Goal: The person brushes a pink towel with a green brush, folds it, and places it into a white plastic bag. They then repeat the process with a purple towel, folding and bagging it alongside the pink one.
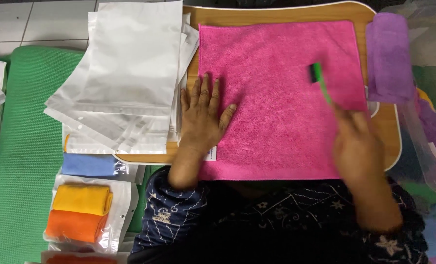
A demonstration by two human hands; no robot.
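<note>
Here the pink cloth [281, 98] lies flat under the spread left hand [203, 117], right hand [357, 146] pinching a green brush [320, 80].

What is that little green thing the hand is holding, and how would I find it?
Start at the big pink cloth spread flat on the wooden board. Look toward its right side, above the blurred right hand. There a small green brush sticks up from the fingers; it is the only green, thin, stick-shaped thing on the pink.

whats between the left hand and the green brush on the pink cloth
Nothing but bare pink cloth. In the head view, the left hand lies flat at the cloth's left edge and the green brush, held by the right hand, is over its right part.
</note>
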